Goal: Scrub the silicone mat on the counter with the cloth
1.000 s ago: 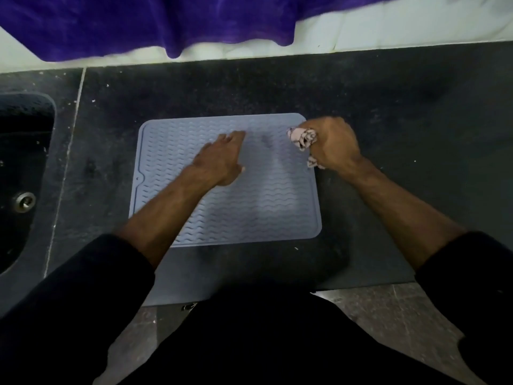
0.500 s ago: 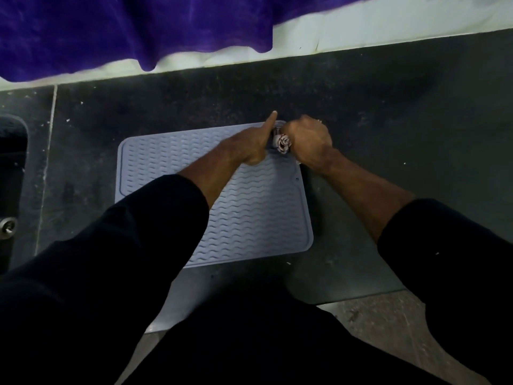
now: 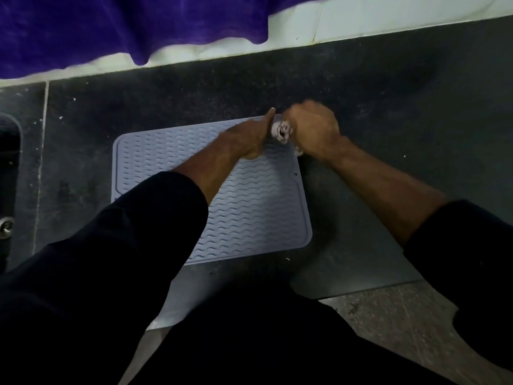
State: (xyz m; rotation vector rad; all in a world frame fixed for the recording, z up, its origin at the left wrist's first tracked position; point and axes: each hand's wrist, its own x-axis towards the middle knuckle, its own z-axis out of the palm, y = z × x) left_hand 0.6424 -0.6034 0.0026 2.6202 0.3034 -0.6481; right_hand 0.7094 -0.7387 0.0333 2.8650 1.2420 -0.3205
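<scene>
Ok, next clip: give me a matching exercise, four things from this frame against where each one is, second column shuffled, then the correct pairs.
Things:
1. cloth
2. silicone mat
3. purple fabric
4. left hand

Places:
A. hanging at the top, over the white wall
B. bunched in the right hand
C. flat on the dark counter
D. on the mat's far right corner, one finger extended

Pairs: 1-B, 2-C, 3-A, 4-D

Matt wavy-ribbed silicone mat (image 3: 244, 218)

We see a grey wavy-ribbed silicone mat (image 3: 244, 207) lying flat on our dark counter (image 3: 388, 107), a bunched pale cloth (image 3: 281, 131) at its far right corner.
</scene>
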